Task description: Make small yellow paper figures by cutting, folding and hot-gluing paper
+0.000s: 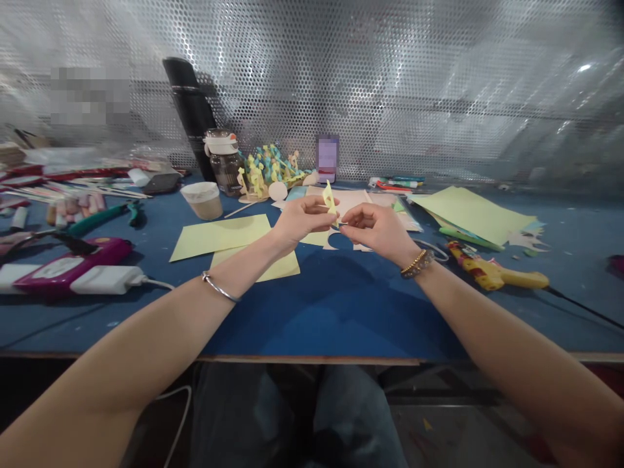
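Because the left hand (305, 218) and right hand (377, 233) both pinch a thin cut piece of yellow paper (330, 200) between their fingertips, a sharp pull could tear or crease it.

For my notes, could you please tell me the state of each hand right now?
Left hand: closed, pinching a yellow paper cutout.
Right hand: closed, pinching the same cutout.

A glue gun (492, 276) lies right of the paper sheets (219, 237), a bottle (224, 166) behind.
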The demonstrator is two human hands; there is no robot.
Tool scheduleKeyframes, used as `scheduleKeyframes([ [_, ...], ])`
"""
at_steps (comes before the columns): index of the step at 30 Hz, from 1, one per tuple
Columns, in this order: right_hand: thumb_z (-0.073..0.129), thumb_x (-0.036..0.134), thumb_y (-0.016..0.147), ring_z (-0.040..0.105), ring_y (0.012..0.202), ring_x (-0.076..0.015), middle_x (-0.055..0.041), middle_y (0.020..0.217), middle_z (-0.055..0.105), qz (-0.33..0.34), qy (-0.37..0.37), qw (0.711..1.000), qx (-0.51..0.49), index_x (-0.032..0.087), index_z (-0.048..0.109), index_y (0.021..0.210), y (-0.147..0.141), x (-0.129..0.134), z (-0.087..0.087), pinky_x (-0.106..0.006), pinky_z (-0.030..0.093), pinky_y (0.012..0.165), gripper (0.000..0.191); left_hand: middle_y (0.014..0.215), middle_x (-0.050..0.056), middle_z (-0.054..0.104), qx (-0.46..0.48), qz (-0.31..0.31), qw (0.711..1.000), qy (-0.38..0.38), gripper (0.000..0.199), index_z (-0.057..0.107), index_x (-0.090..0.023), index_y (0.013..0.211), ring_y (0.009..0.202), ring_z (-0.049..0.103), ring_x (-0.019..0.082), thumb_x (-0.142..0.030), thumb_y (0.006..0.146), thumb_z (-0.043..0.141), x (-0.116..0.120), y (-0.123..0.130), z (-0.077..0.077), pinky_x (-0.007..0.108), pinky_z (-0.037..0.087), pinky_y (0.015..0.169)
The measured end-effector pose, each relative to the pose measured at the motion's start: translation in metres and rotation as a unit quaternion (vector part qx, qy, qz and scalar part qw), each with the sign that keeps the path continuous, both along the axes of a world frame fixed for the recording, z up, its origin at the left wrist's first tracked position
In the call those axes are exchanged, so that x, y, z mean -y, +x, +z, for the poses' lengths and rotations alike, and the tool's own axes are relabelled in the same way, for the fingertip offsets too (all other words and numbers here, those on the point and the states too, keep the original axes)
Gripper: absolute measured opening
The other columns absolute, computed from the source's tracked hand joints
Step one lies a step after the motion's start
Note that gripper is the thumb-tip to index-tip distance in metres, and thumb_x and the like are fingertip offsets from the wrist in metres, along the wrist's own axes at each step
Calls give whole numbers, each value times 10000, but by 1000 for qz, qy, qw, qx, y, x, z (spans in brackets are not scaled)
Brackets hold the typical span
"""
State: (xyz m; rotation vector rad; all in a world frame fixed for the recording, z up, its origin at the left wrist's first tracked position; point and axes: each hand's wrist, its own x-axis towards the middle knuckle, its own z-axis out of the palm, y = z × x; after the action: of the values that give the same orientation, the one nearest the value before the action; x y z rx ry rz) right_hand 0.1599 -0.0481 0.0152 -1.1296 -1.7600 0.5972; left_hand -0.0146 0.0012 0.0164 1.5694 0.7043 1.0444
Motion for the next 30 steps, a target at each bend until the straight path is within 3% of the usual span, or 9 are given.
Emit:
scheduleKeyframes([
  [9,682,249,681,577,583,-118,-10,704,621,-28,61,997,32,172,614,824,-2,-1,-4,-261,463,564,176,871,46,644,28,1,1000,-15,367,630,-143,1003,767,609,103,-210,651,714,1,2,0,263,500,755],
  [30,619,227,739,535,608,-109,9,724,584,-25,119,990,76,213,609,844,-4,0,-7,-261,464,606,106,809,22,631,36,-2,998,-47,336,636,-150,966,729,606,93,-197,645,722,4,3,2,283,499,772],
])
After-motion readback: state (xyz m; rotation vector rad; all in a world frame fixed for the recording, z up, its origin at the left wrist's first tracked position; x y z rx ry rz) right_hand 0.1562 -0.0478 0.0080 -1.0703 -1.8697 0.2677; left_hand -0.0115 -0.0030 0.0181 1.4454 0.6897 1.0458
